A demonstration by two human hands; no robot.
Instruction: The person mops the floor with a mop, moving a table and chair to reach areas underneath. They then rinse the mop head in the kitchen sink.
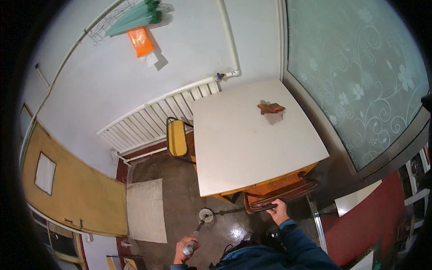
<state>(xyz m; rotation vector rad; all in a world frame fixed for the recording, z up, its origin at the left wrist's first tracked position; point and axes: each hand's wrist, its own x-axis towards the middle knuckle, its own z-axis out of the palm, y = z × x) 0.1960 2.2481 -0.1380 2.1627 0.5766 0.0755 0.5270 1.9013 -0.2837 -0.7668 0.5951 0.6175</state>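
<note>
My left hand (185, 249) is closed around the grey handle of a round-headed brush (206, 215), whose white disc and dark bristles show at the floor. My right hand (278, 211) grips the dark metal back frame of a chair (280, 197) with an orange-brown seat. That chair stands at the near side of a white-topped table (229, 145), its seat partly under the tabletop. A crumpled brown and orange cloth (271, 108) lies towards the far right of the tabletop.
A yellow-backed chair (177, 138) stands at the table's left side, before a white radiator (152, 118). A pale mat (147, 211) lies by the yellowish door (77, 182). A frosted glass partition (357, 77) borders the table's right. A metal floor strip (317, 222) edges red flooring.
</note>
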